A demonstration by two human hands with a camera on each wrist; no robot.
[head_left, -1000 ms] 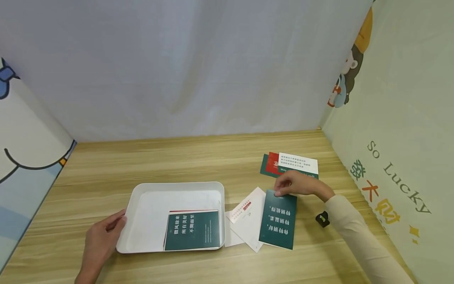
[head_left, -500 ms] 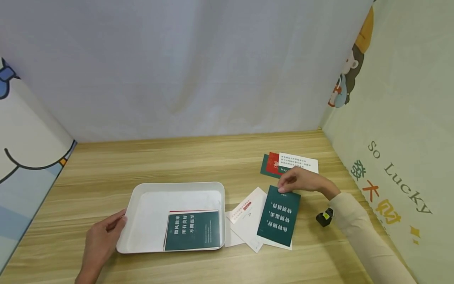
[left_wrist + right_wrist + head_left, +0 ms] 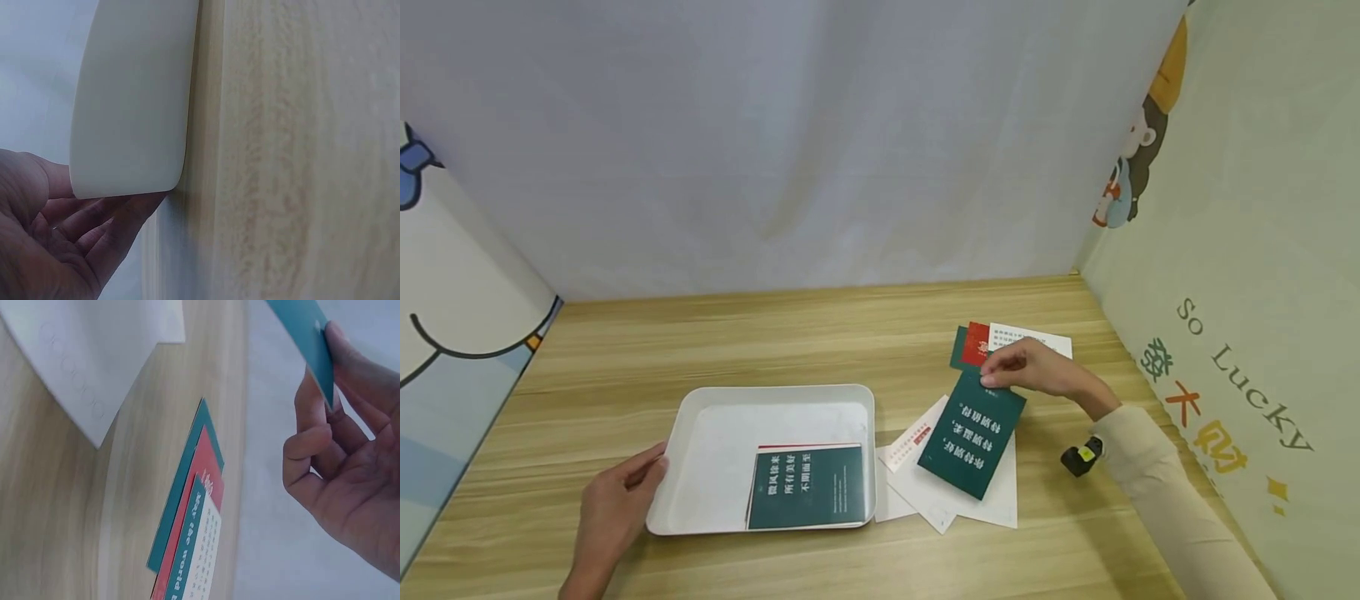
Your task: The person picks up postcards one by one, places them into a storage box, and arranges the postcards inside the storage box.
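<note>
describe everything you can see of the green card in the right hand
The green card is a thin, dark teal rectangle, paper or cardstock by its look, with lines of white Chinese characters on its face. The right hand pinches its far edge between thumb and fingertips. It looks raised off the wooden table, turned at an angle over the white sheets beside the white tray. The right wrist view shows it thin and flat in the grip.

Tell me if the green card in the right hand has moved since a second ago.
Yes. The green card was flat beside the tray; now the right hand pinches its far edge, lifted and swung toward the far stack, baring a white sheet beneath.
</note>
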